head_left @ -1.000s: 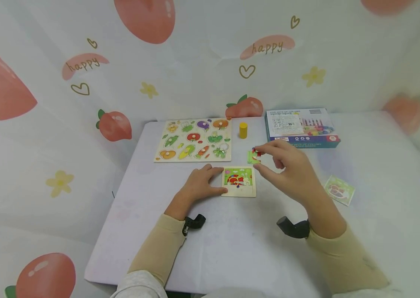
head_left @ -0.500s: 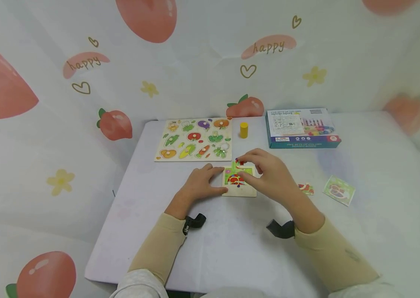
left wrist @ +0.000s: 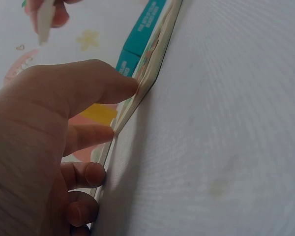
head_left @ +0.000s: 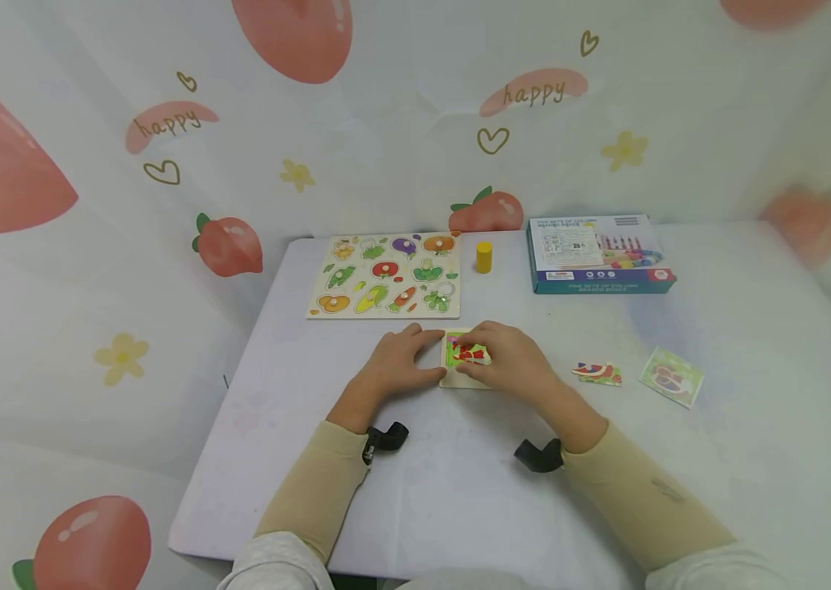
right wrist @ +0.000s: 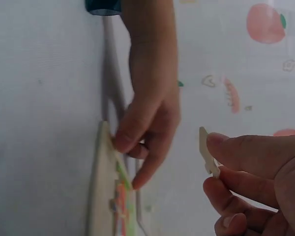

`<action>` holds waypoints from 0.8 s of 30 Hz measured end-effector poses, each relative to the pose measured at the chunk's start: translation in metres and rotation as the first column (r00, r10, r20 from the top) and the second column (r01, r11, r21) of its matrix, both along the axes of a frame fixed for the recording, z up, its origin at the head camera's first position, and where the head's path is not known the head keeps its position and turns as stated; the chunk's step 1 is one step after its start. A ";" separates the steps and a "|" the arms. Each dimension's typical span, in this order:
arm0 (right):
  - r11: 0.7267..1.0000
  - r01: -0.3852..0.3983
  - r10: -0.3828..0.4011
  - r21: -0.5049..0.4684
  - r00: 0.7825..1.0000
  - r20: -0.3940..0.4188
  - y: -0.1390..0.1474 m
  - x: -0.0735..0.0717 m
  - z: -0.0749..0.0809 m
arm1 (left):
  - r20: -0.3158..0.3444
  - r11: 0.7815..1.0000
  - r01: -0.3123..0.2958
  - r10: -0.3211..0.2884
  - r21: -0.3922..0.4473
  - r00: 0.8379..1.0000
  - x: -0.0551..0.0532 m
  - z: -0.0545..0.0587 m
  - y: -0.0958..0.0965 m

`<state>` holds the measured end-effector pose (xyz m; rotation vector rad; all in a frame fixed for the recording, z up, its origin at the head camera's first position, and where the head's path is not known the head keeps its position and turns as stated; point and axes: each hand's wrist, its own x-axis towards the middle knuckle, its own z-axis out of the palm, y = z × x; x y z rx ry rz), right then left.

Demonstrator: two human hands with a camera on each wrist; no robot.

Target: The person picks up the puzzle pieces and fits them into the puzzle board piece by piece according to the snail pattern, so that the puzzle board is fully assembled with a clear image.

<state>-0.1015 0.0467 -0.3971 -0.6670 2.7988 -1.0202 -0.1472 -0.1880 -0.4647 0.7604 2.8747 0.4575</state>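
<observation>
A small square wooden jigsaw board with a pale rim and a green and red picture lies mid-table in the head view. My left hand holds its left side, thumb at the near corner and index finger at the far one. Between thumb and fingers of my right hand I pinch a thin jigsaw piece, seen nearly edge-on in the right wrist view. The piece is held above the board, apart from it. My right hand hides the board's right part in the head view.
Loose jigsaw pieces and a square picture card lie to the right. Behind stand a wooden vegetable puzzle board, a yellow cylinder and a cardboard box. A printed cloth hangs beyond the table.
My right hand has moved left and nearer with the jigsaw piece, from beyond the board's far right corner to over the board. This uncovers the loose pieces. My left hand stays put.
</observation>
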 end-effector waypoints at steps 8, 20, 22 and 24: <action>0.998 -0.008 0.006 0.055 0.999 0.043 -0.008 -0.006 -0.021 | -0.018 1.000 0.021 -0.021 -0.001 1.000 -0.001 0.000 -0.001; 0.994 -0.027 0.027 0.107 1.000 -0.001 -0.012 -0.007 -0.047 | -0.019 1.000 0.029 -0.029 0.008 0.999 0.000 -0.001 -0.001; 0.992 -0.032 0.034 0.123 0.999 -0.017 -0.011 -0.008 -0.050 | -0.019 1.000 0.027 -0.027 0.007 0.999 -0.001 -0.001 -0.001; 0.990 -0.041 0.046 0.136 0.998 -0.032 -0.011 -0.009 -0.052 | -0.015 1.000 0.025 -0.025 0.007 1.000 -0.001 -0.001 -0.001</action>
